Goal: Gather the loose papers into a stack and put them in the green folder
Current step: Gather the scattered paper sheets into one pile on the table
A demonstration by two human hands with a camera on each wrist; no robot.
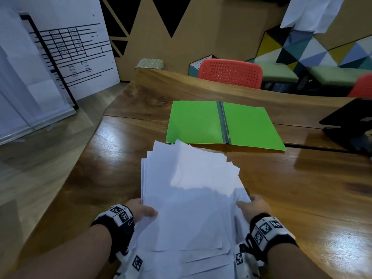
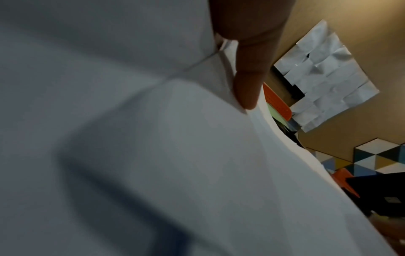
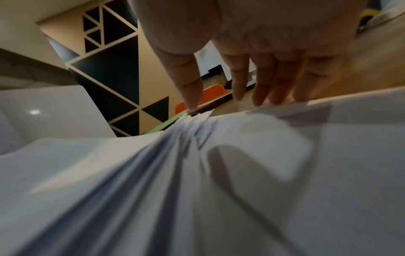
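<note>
An uneven stack of white papers (image 1: 193,198) is held between both hands above the near part of the wooden table (image 1: 302,188), its sheets fanned at the far end. My left hand (image 1: 145,211) grips the stack's left edge, its thumb (image 2: 247,90) on top and its fingers hidden below. At the right edge my right hand (image 1: 254,204) grips the stack, its thumb (image 3: 190,90) on one face of the papers (image 3: 197,190) and its fingers behind the other. The green folder (image 1: 201,121) lies open and flat just beyond the stack's far end.
A black device on a stand (image 1: 350,121) sits at the table's right side. Red chairs (image 1: 231,73) stand behind the far edge. A white printed board (image 1: 60,57) leans at the left, beyond the table's curved left edge.
</note>
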